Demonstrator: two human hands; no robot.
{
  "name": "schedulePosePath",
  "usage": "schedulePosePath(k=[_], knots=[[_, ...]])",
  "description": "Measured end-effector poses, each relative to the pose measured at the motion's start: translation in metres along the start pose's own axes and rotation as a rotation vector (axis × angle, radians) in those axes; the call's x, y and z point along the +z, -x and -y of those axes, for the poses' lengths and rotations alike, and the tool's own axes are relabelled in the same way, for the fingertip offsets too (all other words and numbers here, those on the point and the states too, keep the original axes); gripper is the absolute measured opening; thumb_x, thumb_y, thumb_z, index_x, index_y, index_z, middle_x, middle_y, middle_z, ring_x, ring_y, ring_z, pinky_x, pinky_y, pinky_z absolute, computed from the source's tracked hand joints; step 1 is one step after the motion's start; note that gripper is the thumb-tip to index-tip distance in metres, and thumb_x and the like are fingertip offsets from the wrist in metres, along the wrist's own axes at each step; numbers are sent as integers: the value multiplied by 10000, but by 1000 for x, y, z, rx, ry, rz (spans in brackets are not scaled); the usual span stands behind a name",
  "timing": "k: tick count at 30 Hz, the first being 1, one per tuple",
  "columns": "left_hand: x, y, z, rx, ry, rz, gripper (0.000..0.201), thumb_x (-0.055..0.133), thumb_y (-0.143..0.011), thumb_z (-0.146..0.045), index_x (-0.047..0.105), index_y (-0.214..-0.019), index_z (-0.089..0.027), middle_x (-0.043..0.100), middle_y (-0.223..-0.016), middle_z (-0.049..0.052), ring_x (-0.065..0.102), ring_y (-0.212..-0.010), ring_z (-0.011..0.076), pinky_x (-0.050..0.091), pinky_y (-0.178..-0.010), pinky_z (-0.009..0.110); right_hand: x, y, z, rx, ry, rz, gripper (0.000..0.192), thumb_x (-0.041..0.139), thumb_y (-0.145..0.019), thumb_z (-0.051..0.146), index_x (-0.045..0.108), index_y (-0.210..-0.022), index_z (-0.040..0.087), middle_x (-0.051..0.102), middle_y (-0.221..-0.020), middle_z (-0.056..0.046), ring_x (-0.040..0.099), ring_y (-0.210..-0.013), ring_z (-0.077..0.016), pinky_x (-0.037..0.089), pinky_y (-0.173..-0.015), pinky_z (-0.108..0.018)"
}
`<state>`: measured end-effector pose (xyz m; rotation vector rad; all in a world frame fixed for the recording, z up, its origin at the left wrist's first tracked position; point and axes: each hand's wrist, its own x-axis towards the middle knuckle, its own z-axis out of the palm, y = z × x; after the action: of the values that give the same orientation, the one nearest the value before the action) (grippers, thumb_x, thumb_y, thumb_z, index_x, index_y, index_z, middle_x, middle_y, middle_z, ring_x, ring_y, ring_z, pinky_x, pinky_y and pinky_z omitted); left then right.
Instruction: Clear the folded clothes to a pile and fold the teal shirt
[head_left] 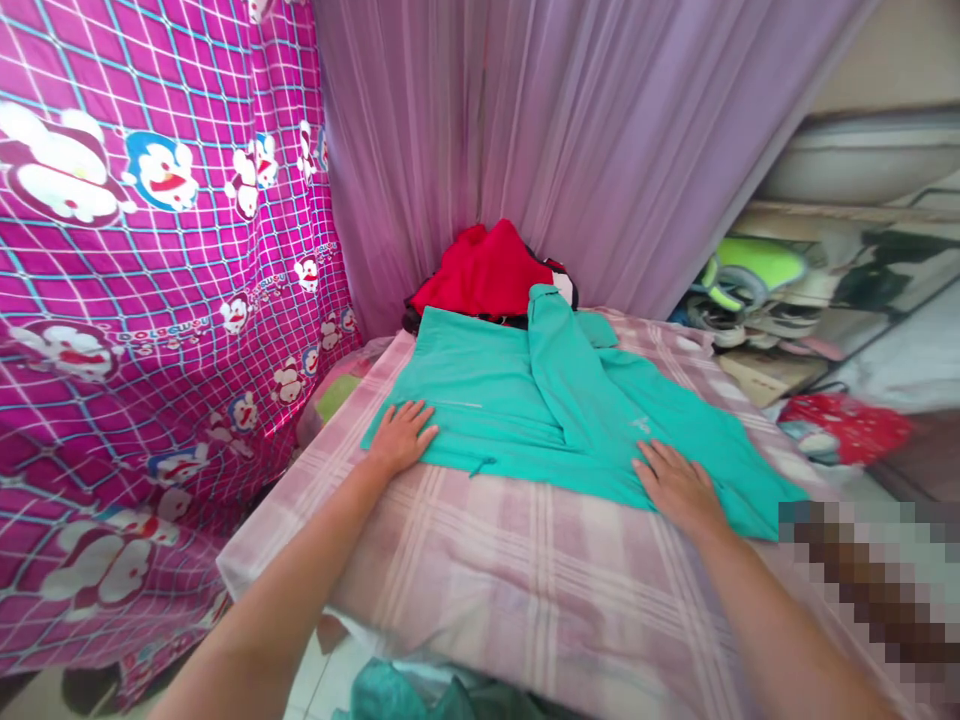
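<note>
A teal jacket [487,375] lies spread on a bed or table with a plaid cover [525,560]. One sleeve [559,370] is laid back across its body, and a small white logo shows near my right hand. My left hand [405,437] rests flat on the jacket's left end, fingers spread. On the right part of the jacket, my right hand [679,485] lies palm down with its fingers stretched out. Neither hand grips the cloth. A short cord hangs at the jacket's near edge, between the hands.
Behind the jacket sits a red garment [487,270] against a purple curtain [585,150]. A pink cartoon-print curtain [172,300] hangs at the left. Shelves with shoes [784,318] stand at the right, near a red cloth [851,425]. More teal cloth [405,690] lies below the near edge.
</note>
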<state>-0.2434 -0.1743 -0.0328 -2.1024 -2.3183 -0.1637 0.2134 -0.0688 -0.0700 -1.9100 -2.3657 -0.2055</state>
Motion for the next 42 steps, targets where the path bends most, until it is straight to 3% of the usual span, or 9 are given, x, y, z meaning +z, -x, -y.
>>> schedulePosePath(k=[6,16,22,26,30,33,38,40,42], knots=[[0,-1,-1,-32,-52,-9,585,267,-988,-558,433,-1479,-289,349,-1594,36,231,-1492,296,142,-1204,551,-3,2,-8,-58,37,-18,583,211,-989,427,489,-1446,194,484,-1495,-126,417,-1377,-280,314,-1119,-535],[0,-7,4,7,-121,27,571,270,-992,-478,388,-1506,-261,328,-1603,56,241,-1487,311,200,-1178,560,-33,18,-7,54,66,77,536,232,-1020,392,437,-1477,202,422,-1548,-76,329,-1437,-230,220,-1173,-477],[-4,-7,2,7,-127,36,582,251,-989,-483,382,-1509,-258,328,-1603,55,244,-1486,306,216,-1174,556,-37,27,-26,136,47,86,528,229,-1018,375,451,-1466,202,397,-1560,-95,306,-1443,-272,205,-1154,-599],[-5,-7,-1,1,-125,23,586,253,-986,-488,394,-1502,-248,347,-1593,66,256,-1481,302,210,-1175,554,-52,21,8,179,4,16,550,205,-1023,391,466,-1455,173,360,-1577,-116,252,-1467,-297,141,-1154,-637],[-3,-6,-2,9,-128,-2,575,264,-984,-490,400,-1497,-268,363,-1585,63,272,-1476,291,212,-1174,553,-68,9,82,-11,-115,-56,579,176,-1026,435,404,-1498,192,326,-1595,-102,240,-1475,-271,123,-1178,-581],[-3,-6,0,-1,-122,6,571,273,-985,-492,395,-1498,-274,353,-1591,57,263,-1481,285,208,-1180,545,-65,4,120,-123,-169,37,585,181,-1024,463,373,-1514,207,327,-1597,-78,239,-1476,-250,118,-1188,-570],[-14,-8,-11,-127,-62,52,564,255,-998,-472,423,-1482,-235,338,-1595,85,281,-1474,299,227,-1173,574,-43,7,117,-49,-159,151,592,213,-1021,469,311,-1541,205,288,-1612,-80,236,-1478,-238,157,-1177,-580],[-17,-8,-36,-184,-38,31,565,260,-998,-477,464,-1455,-214,339,-1590,114,290,-1466,335,222,-1159,623,-38,8,112,-37,-143,134,586,208,-1021,467,322,-1537,212,288,-1612,-77,239,-1477,-237,157,-1173,-584],[-15,-8,-75,-70,-25,-26,557,282,-996,-473,477,-1447,-211,352,-1583,116,280,-1471,332,187,-1181,612,-35,8,110,-27,-130,115,584,200,-1021,464,331,-1534,219,297,-1609,-76,248,-1473,-240,163,-1168,-588]])
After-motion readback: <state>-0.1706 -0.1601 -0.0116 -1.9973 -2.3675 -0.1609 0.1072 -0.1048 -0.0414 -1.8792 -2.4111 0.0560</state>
